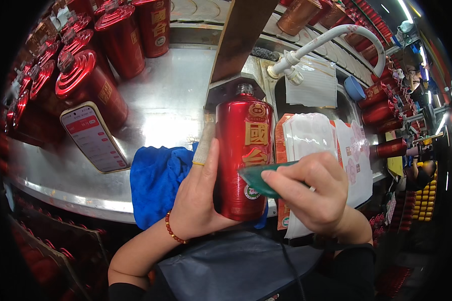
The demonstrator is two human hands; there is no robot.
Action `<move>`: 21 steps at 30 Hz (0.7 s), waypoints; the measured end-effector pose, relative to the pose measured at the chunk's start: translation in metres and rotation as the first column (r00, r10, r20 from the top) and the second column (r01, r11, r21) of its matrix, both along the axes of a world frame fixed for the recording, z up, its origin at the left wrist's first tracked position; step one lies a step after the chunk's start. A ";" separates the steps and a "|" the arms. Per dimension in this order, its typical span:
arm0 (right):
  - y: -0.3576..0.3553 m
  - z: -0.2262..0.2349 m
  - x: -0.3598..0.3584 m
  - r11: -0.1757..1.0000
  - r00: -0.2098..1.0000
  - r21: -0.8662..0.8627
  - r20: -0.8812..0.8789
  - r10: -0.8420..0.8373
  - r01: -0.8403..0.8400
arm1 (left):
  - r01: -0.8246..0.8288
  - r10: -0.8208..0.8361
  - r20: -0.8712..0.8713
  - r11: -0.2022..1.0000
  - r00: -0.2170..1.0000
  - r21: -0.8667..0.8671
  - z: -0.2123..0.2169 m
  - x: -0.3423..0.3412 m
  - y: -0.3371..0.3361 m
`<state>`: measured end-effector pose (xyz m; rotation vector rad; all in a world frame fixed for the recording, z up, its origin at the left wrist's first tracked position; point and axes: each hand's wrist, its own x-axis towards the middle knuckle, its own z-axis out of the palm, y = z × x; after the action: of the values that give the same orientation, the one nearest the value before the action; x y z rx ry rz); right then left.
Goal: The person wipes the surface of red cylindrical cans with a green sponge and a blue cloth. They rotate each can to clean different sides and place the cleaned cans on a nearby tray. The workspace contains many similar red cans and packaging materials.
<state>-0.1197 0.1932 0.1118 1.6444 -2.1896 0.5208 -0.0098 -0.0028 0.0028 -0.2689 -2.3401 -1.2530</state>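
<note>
A red metallic bottle with a clear stopper stands upright in front of me, gold lettering and a round green-and-white emblem down its front. My left hand grips it round its left side and base; one finger wears a pale fabric finger cover. In my right hand is a flat dark green scraper, pinched between thumb and fingers. Its blade lies over the lower gold character, against or just in front of the bottle. A crumpled blue cloth lies left of my left hand.
Several red bottles crowd the metal table on the left, with a lit phone leaning there. White and red label sheets lie right of the bottle. Beyond are a white curved tap, a blue bowl and an upright brown post.
</note>
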 end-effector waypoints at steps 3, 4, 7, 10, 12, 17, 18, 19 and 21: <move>-0.001 0.005 -0.010 1.000 1.000 0.000 -0.012 -0.020 0.020 | 0.017 -0.017 0.024 1.000 1.000 0.008 -0.001 0.001 0.000; -0.001 0.005 -0.007 1.000 1.000 0.008 0.007 0.006 -0.007 | 0.024 -0.025 0.031 1.000 0.999 0.007 -0.002 0.002 -0.001; 0.000 0.005 -0.006 0.996 0.997 0.036 0.002 0.079 -0.079 | 0.041 -0.042 0.047 0.999 0.998 0.010 -0.003 0.003 -0.001; -0.001 0.005 -0.011 0.999 0.999 0.040 -0.027 0.030 -0.029 | 0.042 -0.044 0.053 0.999 0.998 0.031 -0.004 0.003 -0.001; -0.004 0.008 -0.005 0.998 0.997 0.030 0.056 0.049 -0.051 | 0.046 -0.049 0.066 0.998 0.997 0.047 -0.007 0.003 -0.001; -0.007 0.010 -0.013 0.998 0.990 0.026 0.132 0.046 -0.050 | 0.044 -0.045 0.089 0.999 0.995 0.017 -0.002 0.004 -0.002; -0.009 0.013 -0.011 0.997 0.983 0.036 0.173 0.061 -0.068 | 0.050 -0.051 0.097 0.999 0.994 0.017 -0.002 0.005 -0.003; -0.009 0.014 -0.018 0.999 0.984 0.050 0.176 0.005 -0.014 | 0.054 -0.056 0.106 0.998 0.993 0.017 -0.001 0.005 -0.003; -0.014 0.013 -0.033 0.999 0.974 0.019 0.222 -0.045 0.041 | 0.059 -0.061 0.096 0.998 0.993 0.021 -0.001 0.004 -0.002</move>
<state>-0.1529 0.1790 0.1252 1.6101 -2.3868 0.7094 -0.0058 -0.0051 0.0016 -0.2801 -2.4174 -1.3436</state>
